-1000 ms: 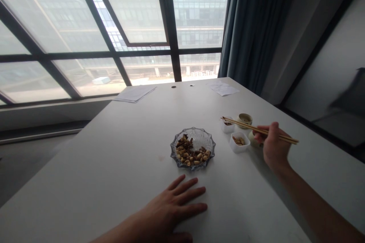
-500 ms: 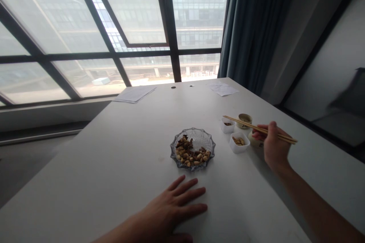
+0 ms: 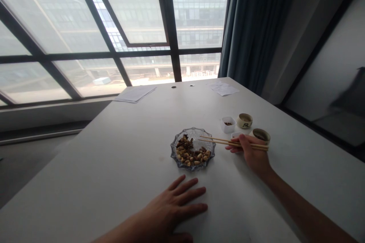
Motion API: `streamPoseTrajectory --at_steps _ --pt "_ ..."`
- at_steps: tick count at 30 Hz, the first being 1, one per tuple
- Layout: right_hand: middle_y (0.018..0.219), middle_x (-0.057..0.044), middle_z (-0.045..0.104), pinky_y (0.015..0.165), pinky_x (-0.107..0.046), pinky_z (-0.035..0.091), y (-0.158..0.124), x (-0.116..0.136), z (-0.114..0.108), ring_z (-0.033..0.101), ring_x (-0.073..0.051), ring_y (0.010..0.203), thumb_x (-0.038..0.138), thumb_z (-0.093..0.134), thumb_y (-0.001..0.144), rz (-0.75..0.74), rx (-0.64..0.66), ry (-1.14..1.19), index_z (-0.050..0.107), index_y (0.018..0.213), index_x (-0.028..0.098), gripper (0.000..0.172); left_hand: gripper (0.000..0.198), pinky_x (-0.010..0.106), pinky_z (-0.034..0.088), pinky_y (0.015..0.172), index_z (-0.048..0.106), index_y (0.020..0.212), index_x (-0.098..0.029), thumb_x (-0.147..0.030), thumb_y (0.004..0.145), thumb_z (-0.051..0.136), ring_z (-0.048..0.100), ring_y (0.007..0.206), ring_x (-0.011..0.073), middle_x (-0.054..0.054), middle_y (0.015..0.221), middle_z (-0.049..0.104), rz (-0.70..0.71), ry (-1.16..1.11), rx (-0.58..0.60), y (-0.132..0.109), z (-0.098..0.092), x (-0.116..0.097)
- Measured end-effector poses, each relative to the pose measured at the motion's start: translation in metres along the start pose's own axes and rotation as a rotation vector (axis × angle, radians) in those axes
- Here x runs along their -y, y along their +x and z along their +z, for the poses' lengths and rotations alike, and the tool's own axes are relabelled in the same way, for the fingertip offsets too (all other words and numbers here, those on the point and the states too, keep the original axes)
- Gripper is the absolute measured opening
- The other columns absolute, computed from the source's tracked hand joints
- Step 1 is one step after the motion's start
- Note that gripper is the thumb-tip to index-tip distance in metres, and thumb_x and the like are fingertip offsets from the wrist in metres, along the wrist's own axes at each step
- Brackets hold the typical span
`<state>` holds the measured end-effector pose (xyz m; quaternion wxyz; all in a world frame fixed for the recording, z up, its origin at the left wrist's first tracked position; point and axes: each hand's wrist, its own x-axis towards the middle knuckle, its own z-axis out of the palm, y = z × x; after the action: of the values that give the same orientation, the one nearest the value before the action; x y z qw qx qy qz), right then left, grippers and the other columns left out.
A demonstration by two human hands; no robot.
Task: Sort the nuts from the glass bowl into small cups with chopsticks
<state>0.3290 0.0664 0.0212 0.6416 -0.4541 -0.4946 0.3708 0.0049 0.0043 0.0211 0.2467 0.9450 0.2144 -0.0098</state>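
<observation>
A cut-glass dish (image 3: pixel 192 133) holding mixed nuts (image 3: pixel 191 153) sits mid-table. My right hand (image 3: pixel 252 155) is closed around a pair of wooden chopsticks (image 3: pixel 228 142), whose tips reach over the dish's right side above the nuts. My left hand (image 3: pixel 171 210) lies flat on the table, fingers spread, just in front of the dish and holding nothing. A small white square cup (image 3: pixel 228 124) and two round ceramic cups (image 3: pixel 244 120) (image 3: pixel 261 135) stand to the right of the dish. Another white cup is mostly hidden behind my right hand.
The white table (image 3: pixel 128 152) runs back to a large window. Paper sheets (image 3: pixel 135 93) lie at the far left and another paper (image 3: pixel 224 89) at the far right. A dark curtain (image 3: pixel 251 26) hangs at the right.
My right hand has swung left with the chopsticks, from above the small cups to over the glass dish. The second round cup now shows. My left hand has stayed still.
</observation>
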Motion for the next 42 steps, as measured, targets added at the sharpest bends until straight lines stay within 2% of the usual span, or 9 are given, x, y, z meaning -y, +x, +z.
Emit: streamPoseTrajectory --at_steps 5,9,14,17,23,31,38,42 --pt "0.075 -0.013 0.081 0.054 -0.03 0.067 -0.008 -0.005 0.008 0.082 -0.028 0.068 0.063 0.076 0.088 0.019 0.14 0.036 0.08 0.083 0.015 0.048 0.073 0.064 0.006 0.129 0.037 0.165 -0.038 -0.052 0.1 0.066 0.018 0.161 0.039 -0.001 0.175 0.024 -0.025 0.025 0.052 0.0 -0.002 -0.001" --pt "0.074 -0.011 0.081 0.056 -0.029 0.068 -0.014 -0.01 0.015 0.082 -0.026 0.067 0.06 0.075 0.09 0.035 0.21 0.057 0.081 0.084 0.016 0.045 0.072 0.063 0.006 0.129 0.038 0.164 -0.038 -0.052 0.1 0.066 0.02 0.16 0.0393 0.0 0.174 0.026 -0.013 0.011 0.028 0.0 -0.002 -0.002" --pt "0.084 -0.012 0.083 0.06 -0.03 0.069 -0.019 -0.015 0.02 0.083 -0.028 0.077 0.059 0.074 0.092 0.066 0.229 0.066 0.082 0.087 0.016 0.044 0.074 0.063 0.003 0.129 0.039 0.164 -0.039 -0.05 0.097 0.07 0.02 0.16 0.0391 0.0 0.174 0.027 -0.012 -0.018 0.026 0.0 -0.001 -0.001" --pt "0.084 -0.013 0.083 0.06 -0.032 0.07 -0.02 -0.015 0.023 0.083 -0.029 0.076 0.062 0.075 0.089 0.072 0.204 0.063 0.082 0.085 0.016 0.047 0.075 0.061 0.003 0.129 0.038 0.164 -0.039 -0.049 0.097 0.07 0.02 0.16 0.0385 0.0 0.174 0.028 -0.005 -0.018 0.008 0.0 0.0 0.0" --pt "0.075 -0.013 0.081 0.06 -0.037 0.07 -0.019 -0.018 0.023 0.081 -0.028 0.065 0.069 0.079 0.081 0.081 0.119 0.054 0.081 0.08 0.015 0.053 0.074 0.062 0.003 0.129 0.039 0.164 -0.038 -0.049 0.098 0.069 0.021 0.16 0.0397 0.001 0.173 0.029 0.009 -0.017 -0.011 0.0 0.001 0.001" --pt "0.072 -0.013 0.079 0.058 -0.037 0.07 -0.011 -0.009 0.016 0.08 -0.028 0.061 0.069 0.077 0.083 0.019 -0.022 0.034 0.078 0.077 0.016 0.053 0.074 0.063 0.006 0.129 0.039 0.164 -0.038 -0.048 0.097 0.069 0.021 0.16 0.0392 0.0 0.174 0.028 -0.009 0.008 0.019 0.0 0.0 0.0" --pt "0.075 -0.013 0.08 0.068 -0.039 0.07 0.02 0.003 -0.022 0.081 -0.028 0.066 0.066 0.074 0.087 -0.087 -0.35 0.023 0.079 0.084 0.012 0.054 0.074 0.06 0.004 0.129 0.04 0.163 -0.039 -0.048 0.097 0.07 0.022 0.159 0.0386 0.001 0.173 0.03 0.005 -0.008 -0.014 0.0 0.0 0.0" --pt "0.07 -0.011 0.078 0.062 -0.034 0.068 0.036 0.006 -0.041 0.079 -0.025 0.062 0.068 0.072 0.088 -0.121 -0.487 0.001 0.076 0.08 0.012 0.056 0.073 0.061 0.004 0.129 0.04 0.164 -0.038 -0.048 0.098 0.069 0.022 0.159 0.0389 0.001 0.173 0.029 0.003 -0.015 -0.006 0.0 -0.001 -0.001"
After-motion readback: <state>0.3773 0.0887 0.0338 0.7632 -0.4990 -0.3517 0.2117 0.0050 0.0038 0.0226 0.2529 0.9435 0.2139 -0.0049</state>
